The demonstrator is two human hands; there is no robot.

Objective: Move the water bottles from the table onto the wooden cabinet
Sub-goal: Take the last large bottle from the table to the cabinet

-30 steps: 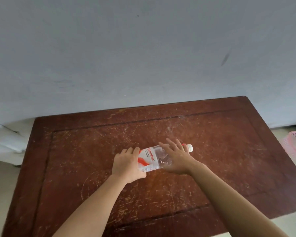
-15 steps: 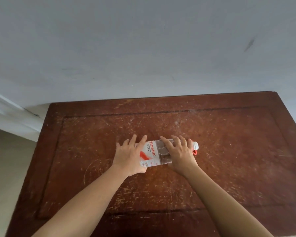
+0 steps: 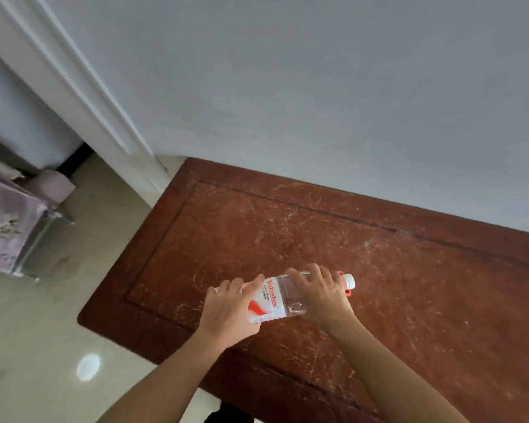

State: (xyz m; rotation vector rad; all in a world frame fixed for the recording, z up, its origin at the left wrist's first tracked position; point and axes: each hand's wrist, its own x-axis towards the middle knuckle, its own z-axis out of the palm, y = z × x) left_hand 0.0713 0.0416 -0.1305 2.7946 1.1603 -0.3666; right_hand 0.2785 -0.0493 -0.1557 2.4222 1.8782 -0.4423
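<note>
A clear water bottle (image 3: 280, 296) with a red and white label and a white cap lies on its side over the scratched wooden cabinet top (image 3: 409, 285), cap pointing right. My left hand (image 3: 229, 312) grips its bottom end, fingers curled over the label. My right hand (image 3: 321, 296) wraps over the neck end, just left of the cap. I cannot tell whether the bottle rests on the wood or is held just above it. No other bottle is in view.
The cabinet stands against a grey wall (image 3: 318, 102). A white door frame (image 3: 83, 99) runs down at the left. Pale tiled floor (image 3: 43, 346) lies left of the cabinet, with a cloth-covered piece of furniture (image 3: 9, 227) at the far left edge.
The view has swung left, bringing the door frame, floor and furniture into sight. Both hands, spread over the bottle half a second ago, now curl round it.
</note>
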